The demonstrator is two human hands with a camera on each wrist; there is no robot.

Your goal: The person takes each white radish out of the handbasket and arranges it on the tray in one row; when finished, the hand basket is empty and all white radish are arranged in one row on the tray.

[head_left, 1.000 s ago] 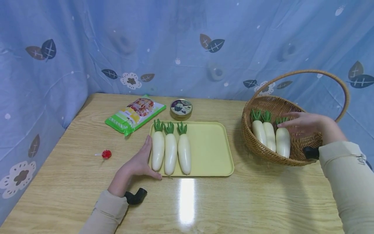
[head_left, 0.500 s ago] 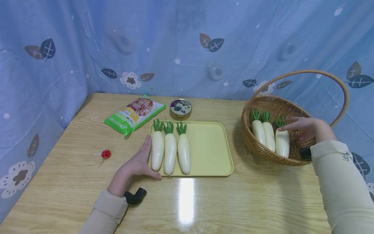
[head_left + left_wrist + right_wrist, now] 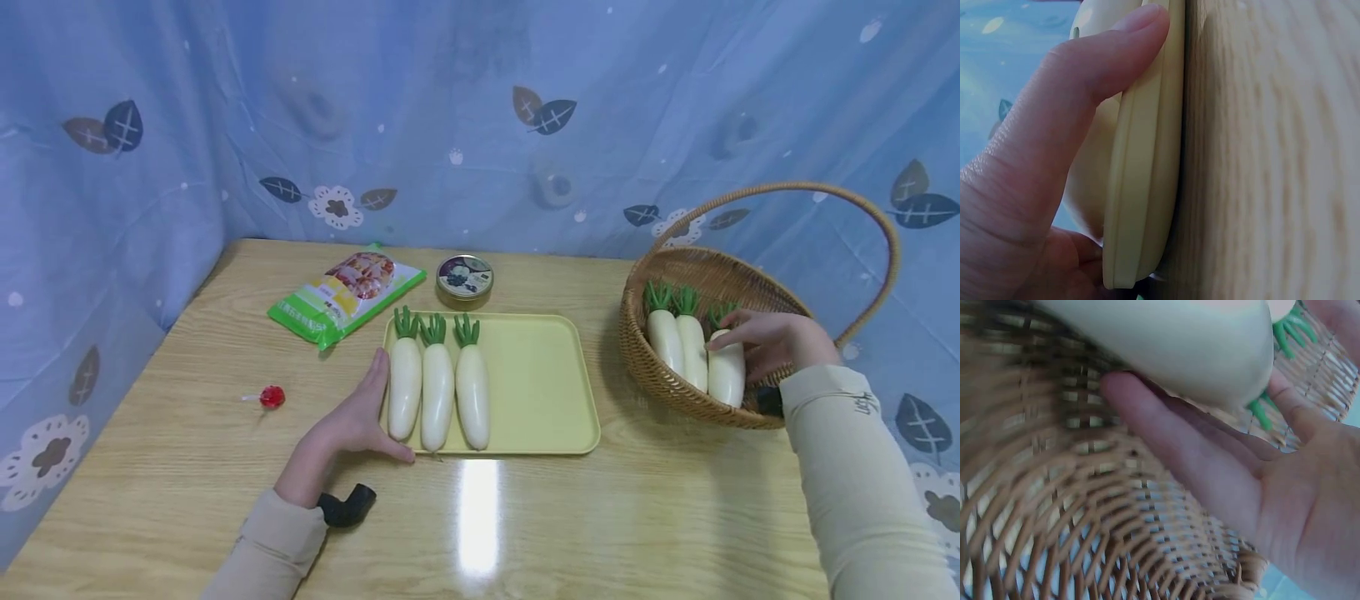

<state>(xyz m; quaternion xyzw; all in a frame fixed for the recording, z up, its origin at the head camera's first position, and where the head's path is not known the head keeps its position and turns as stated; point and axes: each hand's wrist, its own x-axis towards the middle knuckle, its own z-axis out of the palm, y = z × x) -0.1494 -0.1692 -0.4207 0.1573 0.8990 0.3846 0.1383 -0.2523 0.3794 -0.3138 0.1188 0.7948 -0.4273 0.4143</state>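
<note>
My left hand [image 3: 358, 418] spans the near-left corner of a yellow tray [image 3: 543, 383], fingers straight along its left side. In the left wrist view the thumb [image 3: 1100, 62] lies on the tray's rim [image 3: 1138, 187]. Three white radishes with green tops lie side by side on the tray, the leftmost radish [image 3: 406, 387] nearest that hand. Inside a wicker basket [image 3: 652, 371], my right hand [image 3: 776, 340] grips the rightmost white radish [image 3: 726, 373], with digits on both its sides. The right wrist view shows this radish [image 3: 1185, 350] close up against the fingers [image 3: 1166, 428].
Two more radishes, one of them the left radish [image 3: 664, 340], lie in the basket under its tall arched handle [image 3: 795, 185]. Behind the tray stand a round tin [image 3: 465, 279] and a green food packet [image 3: 348, 292]. A red lollipop [image 3: 272, 397] lies at left.
My right hand has moved left and slightly down in the basket, and its fingers have closed around the rightmost radish. The left hand and tray look unchanged.
</note>
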